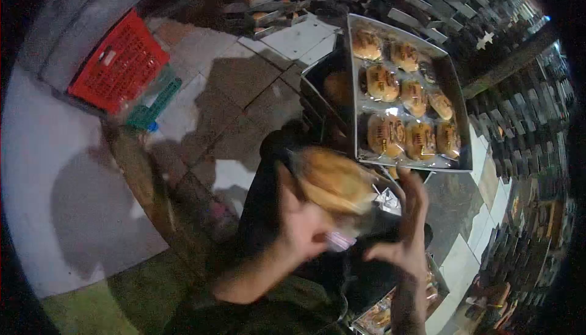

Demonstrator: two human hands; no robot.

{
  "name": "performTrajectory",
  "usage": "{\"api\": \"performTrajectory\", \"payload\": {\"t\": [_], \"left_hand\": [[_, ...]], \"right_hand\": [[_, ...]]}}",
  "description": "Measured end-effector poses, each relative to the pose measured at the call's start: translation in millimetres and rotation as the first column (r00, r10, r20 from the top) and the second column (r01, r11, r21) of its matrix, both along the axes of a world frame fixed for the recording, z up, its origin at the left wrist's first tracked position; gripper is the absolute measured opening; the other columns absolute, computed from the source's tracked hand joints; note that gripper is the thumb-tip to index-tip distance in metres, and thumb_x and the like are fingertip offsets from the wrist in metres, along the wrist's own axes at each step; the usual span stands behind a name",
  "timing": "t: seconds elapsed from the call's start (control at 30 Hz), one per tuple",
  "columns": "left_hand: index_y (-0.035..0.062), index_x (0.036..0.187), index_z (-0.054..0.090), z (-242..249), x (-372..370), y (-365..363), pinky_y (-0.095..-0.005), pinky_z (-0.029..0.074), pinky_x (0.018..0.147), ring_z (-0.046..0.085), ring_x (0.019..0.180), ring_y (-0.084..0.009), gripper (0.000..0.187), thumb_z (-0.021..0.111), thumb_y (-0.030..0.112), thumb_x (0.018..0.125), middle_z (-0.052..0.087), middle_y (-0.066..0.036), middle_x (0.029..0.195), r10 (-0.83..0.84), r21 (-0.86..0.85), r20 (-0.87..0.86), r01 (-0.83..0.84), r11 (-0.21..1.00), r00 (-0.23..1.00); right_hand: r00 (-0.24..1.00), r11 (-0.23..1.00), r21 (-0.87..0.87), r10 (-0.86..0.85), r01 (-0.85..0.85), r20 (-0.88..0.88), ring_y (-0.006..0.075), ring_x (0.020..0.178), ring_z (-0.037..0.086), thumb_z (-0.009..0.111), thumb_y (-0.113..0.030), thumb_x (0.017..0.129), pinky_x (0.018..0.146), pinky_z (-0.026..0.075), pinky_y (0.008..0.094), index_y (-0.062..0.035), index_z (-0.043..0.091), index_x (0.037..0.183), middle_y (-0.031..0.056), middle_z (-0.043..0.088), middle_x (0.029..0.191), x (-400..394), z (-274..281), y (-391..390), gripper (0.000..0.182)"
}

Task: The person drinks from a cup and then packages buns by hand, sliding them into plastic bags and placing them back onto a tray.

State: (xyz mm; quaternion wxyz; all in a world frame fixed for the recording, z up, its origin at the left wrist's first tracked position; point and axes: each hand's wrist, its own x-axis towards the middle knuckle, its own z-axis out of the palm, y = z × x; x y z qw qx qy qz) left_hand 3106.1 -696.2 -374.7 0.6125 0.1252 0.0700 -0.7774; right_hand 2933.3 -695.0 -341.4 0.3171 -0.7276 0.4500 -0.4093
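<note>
Smeared by motion, a golden-brown bread bun (pixel 336 179) is gripped in my left hand (pixel 299 225), the fingers along its left side. A small pale pinkish thing (pixel 340 241) shows at the thumb of that hand, too blurred to name. My right hand (pixel 406 237) is raised to the right of the bun, fingers spread and thumb apart, holding nothing. Its fingertips are just below the near edge of a white box (pixel 410 163) with several clear-wrapped buns (pixel 383 83) in rows. A shiny silver wrapper (pixel 387 202) lies between the bun and my right hand.
At the bottom right is another tray of wrapped buns (pixel 375 316). A red plastic basket (pixel 122 60) and a green basket (pixel 155 103) stand at the upper left by the tiled floor (pixel 268 100). Stacked dark slatted racks (pixel 525 133) line the right and back.
</note>
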Motion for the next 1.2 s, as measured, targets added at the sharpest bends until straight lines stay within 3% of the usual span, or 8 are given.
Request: {"api": "performTrajectory", "payload": {"t": [0.1,0.3,0.53,0.67,0.73,0.77,0.97,1.2], "left_hand": [[0.0054,0.124,0.035,-11.5,-6.0,41.8,-0.0412,0.03,0.098,0.041,0.113,-0.0249,0.06,0.032,0.052,0.088,0.046,-0.013,0.118,-0.19,0.091,0.091,0.182,0.979,0.978],[-0.0011,0.106,0.05,-41.0,59.6,81.1,-0.0268,0.04,0.084,0.052,0.096,-0.0158,0.028,0.045,0.022,0.09,0.056,-0.009,0.101,-0.126,0.121,0.988,0.059,0.991,0.092],[0.0001,0.087,0.058,-86.6,74.7,56.5,-0.0301,0.042,0.079,0.054,0.079,-0.0171,0.021,0.049,0.019,0.088,0.058,-0.009,0.083,-0.087,0.087,0.996,-0.022,0.996,0.035],[-0.0005,0.09,0.059,-25.9,86.2,49.7,-0.0263,0.036,0.045,0.035,0.045,-0.01,0.01,0.053,0.005,0.085,0.054,-0.011,0.082,0.759,-0.704,0.624,0.29,0.649,-0.184],[-0.0037,0.086,0.059,-29.3,82.1,41.2,-0.027,0.028,0.039,0.023,0.038,-0.0092,0.016,0.047,0.007,0.087,0.045,-0.005,0.061,0.799,-0.717,0.511,0.354,0.6,-0.318],[-0.0037,0.086,0.059,-41.4,88.6,42.7,-0.027,0.028,0.039,0.023,0.038,-0.0092,0.016,0.047,0.007,0.087,0.045,-0.005,0.061,0.806,-0.724,0.498,0.359,0.589,-0.319],[0.0011,0.084,0.057,-83.9,129.4,56.0,-0.0284,0.042,0.076,0.054,0.076,-0.0155,0.012,0.052,0.012,0.084,0.058,-0.007,0.081,-0.271,0.058,0.852,0.433,0.9,0.449],[0.0022,0.076,0.051,-68.1,91.3,25.0,-0.0315,0.037,0.074,0.047,0.076,-0.0158,0.013,0.059,0.012,0.078,0.049,-0.005,0.076,-0.073,0.156,0.966,-0.334,0.929,0.247]], "right_hand": [[0.763,0.949,0.298,-0.266,0.102,0.588,0.0228,0.11,0.043,0.079,-0.031,0.06,0.094,0.037,0.036,-0.0029,0.029,0.126,0.0125,0.042,0.117,11.6,-36.3,9.9,0.087],[0.904,0.759,0.648,-0.316,0.06,0.287,0.0134,0.092,0.05,0.051,-0.017,0.088,0.076,0.043,0.0289,-0.0008,0.049,0.105,0.0073,0.053,0.09,70.3,-119.4,61.0,0.024],[0.961,0.914,0.31,-0.275,0.263,-0.003,0.0231,0.064,0.053,0.054,-0.021,0.085,0.059,0.042,0.0286,-0.0012,0.059,0.078,0.0106,0.054,0.063,82.6,-92.8,33.1,0.022],[0.971,0.946,-0.258,-0.151,0.196,0.186,0.0206,0.068,0.058,0.062,-0.02,0.079,0.065,0.044,0.0266,-0.0028,0.063,0.087,0.0098,0.062,0.076,68.2,-38.9,45.3,0.018],[0.959,0.934,0.332,-0.203,0.129,0.197,0.019,0.069,0.058,0.064,-0.019,0.078,0.065,0.044,0.0261,-0.0035,0.064,0.085,0.0089,0.062,0.076,63.0,-50.4,35.4,0.017],[0.952,0.586,0.81,-0.246,-0.003,0.182,0.0174,0.07,0.058,0.066,-0.019,0.077,0.065,0.044,0.0256,-0.0041,0.065,0.084,0.0079,0.061,0.075,62.4,-57.3,31.3,0.016],[0.983,0.996,0.073,0.04,-0.054,0.178,0.0193,0.059,0.047,0.06,-0.017,0.08,0.055,0.038,0.0304,0.0006,0.06,0.075,0.0106,0.052,0.067,66.1,-39.0,36.0,0.018],[0.943,0.902,0.341,-0.315,0.264,0.103,0.0122,0.053,0.04,0.056,-0.025,0.085,0.047,0.033,0.0322,0.0017,0.05,0.064,0.0076,0.042,0.055,69.0,-98.0,7.8,0.034]]}}
